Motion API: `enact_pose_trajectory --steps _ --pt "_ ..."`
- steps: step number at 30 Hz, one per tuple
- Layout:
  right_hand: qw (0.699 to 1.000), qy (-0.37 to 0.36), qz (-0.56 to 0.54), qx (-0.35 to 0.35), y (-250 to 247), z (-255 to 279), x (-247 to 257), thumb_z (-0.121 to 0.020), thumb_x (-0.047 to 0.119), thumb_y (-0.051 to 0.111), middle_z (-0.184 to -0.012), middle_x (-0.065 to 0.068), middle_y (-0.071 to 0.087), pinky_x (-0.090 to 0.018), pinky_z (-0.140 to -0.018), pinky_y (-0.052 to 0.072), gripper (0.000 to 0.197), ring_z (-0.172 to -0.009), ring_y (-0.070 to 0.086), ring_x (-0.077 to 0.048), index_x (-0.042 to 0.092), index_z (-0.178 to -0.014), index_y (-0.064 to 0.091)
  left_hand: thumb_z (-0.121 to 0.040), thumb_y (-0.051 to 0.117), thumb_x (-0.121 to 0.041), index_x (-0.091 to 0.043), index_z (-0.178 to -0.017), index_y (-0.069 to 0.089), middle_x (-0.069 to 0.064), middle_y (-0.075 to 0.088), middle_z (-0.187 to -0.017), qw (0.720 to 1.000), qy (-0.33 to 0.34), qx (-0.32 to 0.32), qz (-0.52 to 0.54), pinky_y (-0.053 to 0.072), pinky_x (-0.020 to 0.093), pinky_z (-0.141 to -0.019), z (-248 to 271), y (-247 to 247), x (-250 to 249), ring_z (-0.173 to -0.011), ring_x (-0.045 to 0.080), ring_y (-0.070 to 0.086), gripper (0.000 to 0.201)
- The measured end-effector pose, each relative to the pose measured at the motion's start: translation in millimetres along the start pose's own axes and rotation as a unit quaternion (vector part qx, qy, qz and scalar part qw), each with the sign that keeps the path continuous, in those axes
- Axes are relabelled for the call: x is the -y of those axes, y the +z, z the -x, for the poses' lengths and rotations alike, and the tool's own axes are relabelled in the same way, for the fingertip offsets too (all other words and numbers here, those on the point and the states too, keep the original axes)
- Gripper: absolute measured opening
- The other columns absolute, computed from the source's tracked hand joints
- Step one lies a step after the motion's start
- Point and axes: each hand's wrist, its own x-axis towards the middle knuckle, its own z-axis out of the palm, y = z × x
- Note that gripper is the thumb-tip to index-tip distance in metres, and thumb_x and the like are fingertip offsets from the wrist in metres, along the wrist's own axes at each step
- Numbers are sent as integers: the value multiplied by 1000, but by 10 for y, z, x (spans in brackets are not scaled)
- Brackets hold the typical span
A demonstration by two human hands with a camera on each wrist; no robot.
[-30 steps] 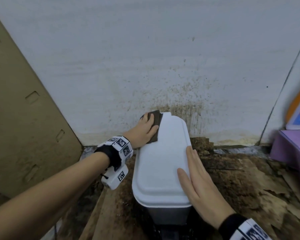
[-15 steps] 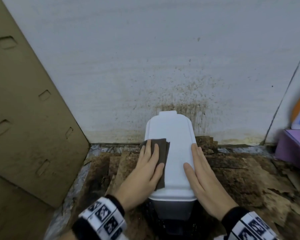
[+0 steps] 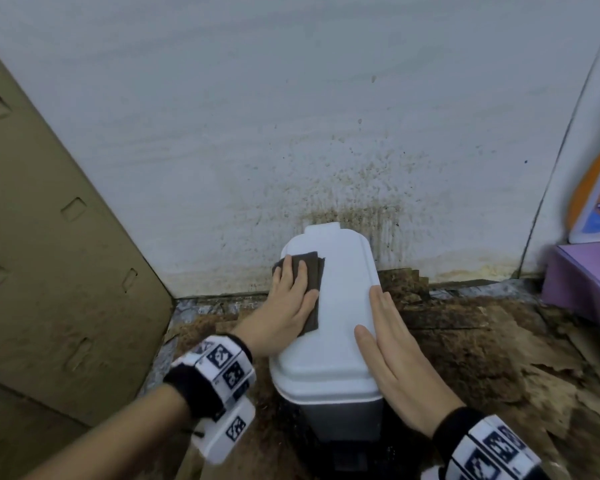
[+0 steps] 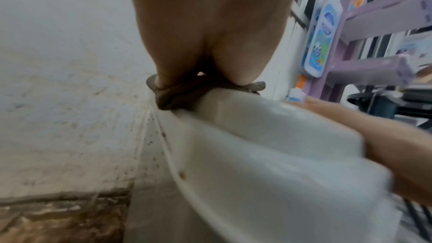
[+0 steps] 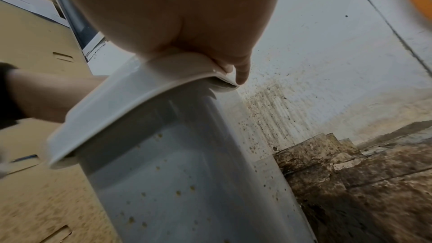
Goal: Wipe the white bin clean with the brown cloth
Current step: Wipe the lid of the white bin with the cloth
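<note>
A white bin (image 3: 340, 323) with a shut lid stands on the floor against the stained wall. Its grey side (image 5: 177, 182) carries brown specks. The folded brown cloth (image 3: 310, 271) lies on the lid's left half, and my left hand (image 3: 288, 303) presses it flat with straight fingers. In the left wrist view the cloth (image 4: 182, 95) bunches over the lid's left edge under that hand. My right hand (image 3: 392, 344) lies flat along the lid's right edge, fingers straight, steadying the bin (image 4: 268, 154).
A brown cardboard panel (image 3: 49, 254) leans at the left. A purple shelf unit (image 3: 589, 282) with bottles (image 4: 322, 34) stands at the right. The floor (image 3: 482, 341) around the bin is dirty with torn brown sheets. The white wall (image 3: 291, 133) behind is spattered.
The left hand slid the cloth from the lid's far left corner toward me, then back away toward the far end. The right hand stayed on the lid's right edge.
</note>
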Motion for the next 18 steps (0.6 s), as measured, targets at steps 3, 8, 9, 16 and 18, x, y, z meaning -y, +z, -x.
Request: enact_pose_trajectory --steps 3,8,9,16,18 --pt "1000 -1 -4 5 -11 -14 -5 -101 61 18 -153 35 -34 -20 -121 -6 69 -139 -29 19 40 -152 -24 -111 23 -38 -12 -161 -12 8 -24 -168 1000 -3 -9 -7 1 43 -127 -375 -158 76 -156 30 -18 66" --pt "1000 -1 -5 6 -25 -39 -15 -103 59 21 -157 30 -31 -18 -119 -7 71 -140 -28 18 37 -154 -22 -113 24 -27 -1 -160 0 18 -8 -170 999 -3 -34 -27 0 36 -125 -738 -387 7 -158 31 -8 59" --pt "1000 -2 -2 6 -24 -44 -23 -103 59 22 -158 29 -30 -18 -118 -6 71 -141 -27 17 37 -155 -22 -113 23 -27 -1 -160 -2 18 -8 -170 999 -9 -30 -31 0 34 -124 -773 -404 5 -158 30 -9 59" --pt "1000 -6 0 -1 -6 -24 -39 -102 57 24 -161 27 -26 -18 -121 -4 72 -143 -24 16 34 -157 -18 -113 20 -27 0 -160 -4 17 -13 -169 998 1 -33 -44 -4 33 -124 -739 -307 65 -157 29 -12 59" --pt "1000 -2 -2 0 -11 -15 -33 -102 57 24 -161 27 -25 -19 -121 -4 72 -143 -23 16 34 -157 -17 -113 21 -31 -4 -160 -6 15 -15 -169 999 2 -37 -24 -3 37 -126 -668 -261 72 -157 29 -13 61"
